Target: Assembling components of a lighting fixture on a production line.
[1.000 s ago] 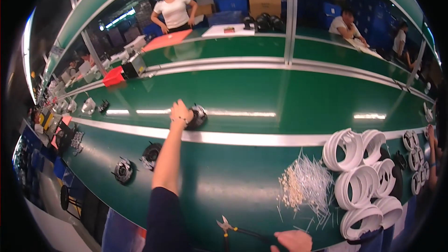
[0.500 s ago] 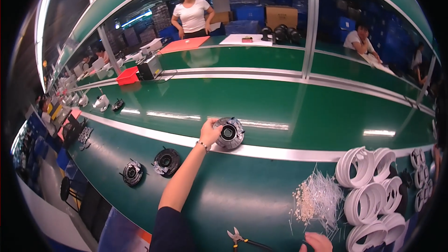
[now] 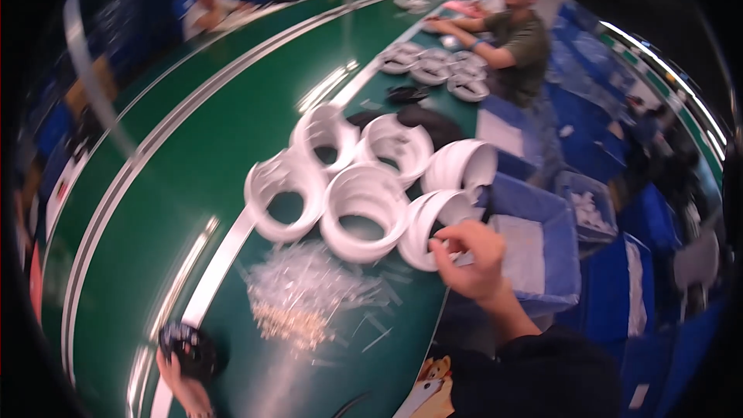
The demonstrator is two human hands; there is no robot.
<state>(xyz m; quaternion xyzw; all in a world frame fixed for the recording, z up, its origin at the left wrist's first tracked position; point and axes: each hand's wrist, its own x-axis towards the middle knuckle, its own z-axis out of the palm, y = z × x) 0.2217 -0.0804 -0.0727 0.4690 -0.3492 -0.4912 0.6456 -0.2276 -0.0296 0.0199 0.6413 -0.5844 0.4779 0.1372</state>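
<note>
My left hand (image 3: 179, 379) grips a dark round part (image 3: 190, 348) at the lower left, beside the white strip along the green bench. Its fingers lie over the part's side, and motion smears the detail. On the right, my right hand (image 3: 476, 259) has its fingers curled at the rim of the nearest right-hand white plastic ring (image 3: 420, 236). Thumb and fingertips seem to close on that rim, though blur softens the contact. Several more white rings (image 3: 364, 213) stand in stacks next to it. Nearer lies a pile of clear thin strips (image 3: 309, 275) with small cream-coloured pieces (image 3: 290, 325).
Blue bins (image 3: 561, 251) stand against the bench's right edge, one holding pale sheets. Farther along, a person in a dark green shirt (image 3: 522, 42) sits near more white rings (image 3: 429, 66). Black parts (image 3: 422, 120) lie behind the near stacks. Another person (image 3: 207, 11) sits across the bench.
The view has swung to the right, bringing the white rings to the centre. My right hand has gone from beside the strip pile to a white ring. My left hand still holds the dark part.
</note>
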